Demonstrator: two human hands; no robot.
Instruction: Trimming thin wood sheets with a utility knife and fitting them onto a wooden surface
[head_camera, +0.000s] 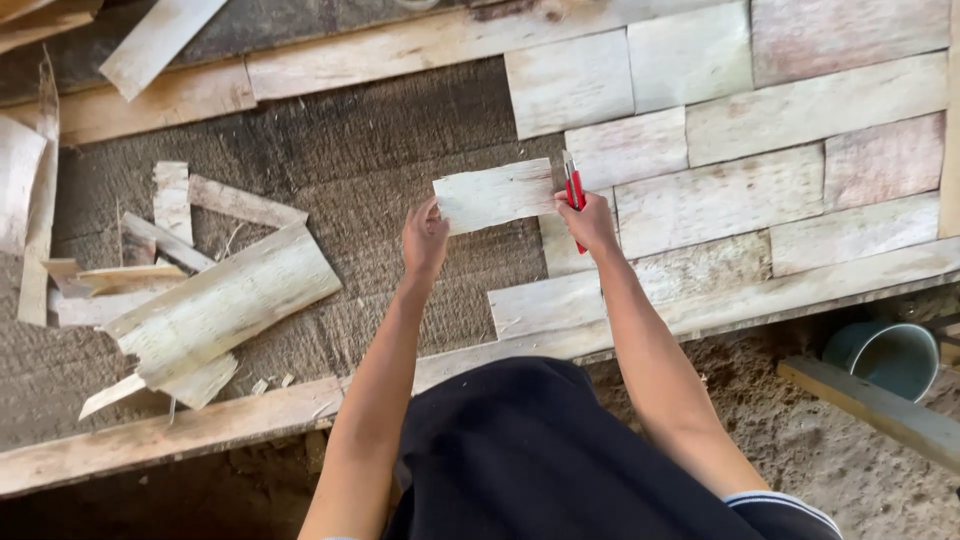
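Dark lap (530, 450), two hands (425, 240), one pale strip (493, 195)

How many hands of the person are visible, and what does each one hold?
2. The left hand grips the left edge of a pale rectangular sheet. The right hand holds the sheet's right edge together with a red utility knife.

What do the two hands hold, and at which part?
Left hand and right hand grip one pale bark strip by its two short ends; the right also clasps a red utility knife.
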